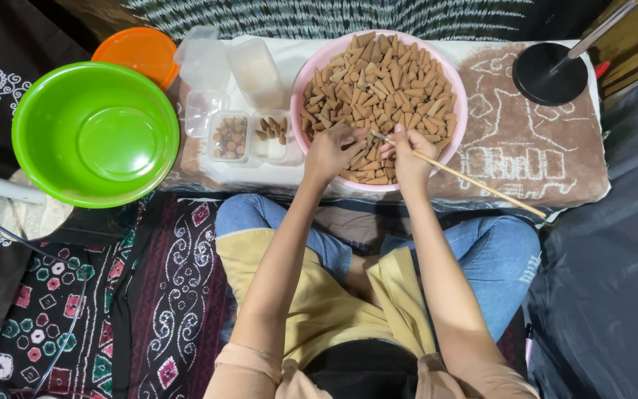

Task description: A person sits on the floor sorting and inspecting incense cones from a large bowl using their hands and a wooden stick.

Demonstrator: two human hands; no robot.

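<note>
Forearms stretched forward over crossed legs in blue jeans (496, 258) and a yellow apron (319, 303), both wrists reaching the near rim of the pink bowl (298, 89). Left hand (331, 151) curled palm down at that rim, fingertips pressed together on one of the brown cones (378, 81). Right hand (410, 154) just beside it, fingers pinched around a thin wooden stick (474, 181), its tip among the cones, its long end slanting away from the bowl over the near edge of the counter (548, 155).

Cones matte, tan-brown, tapered, heaped to fill the bowl. Left of the bowl, small clear plastic boxes (249, 133), one with round brown pieces, one with a few cones, taller clear tubs (256, 70) behind them. Farther left, a glossy green basin (96, 133), partly covering an orange lid (138, 50). Right of the bowl, a round black stand base (548, 74) with a metal pole.

Counter low, draped in white cloth under a brown one with chalky white drawing. Below the bowl, patterned dark textiles (112, 310) across the floor.
</note>
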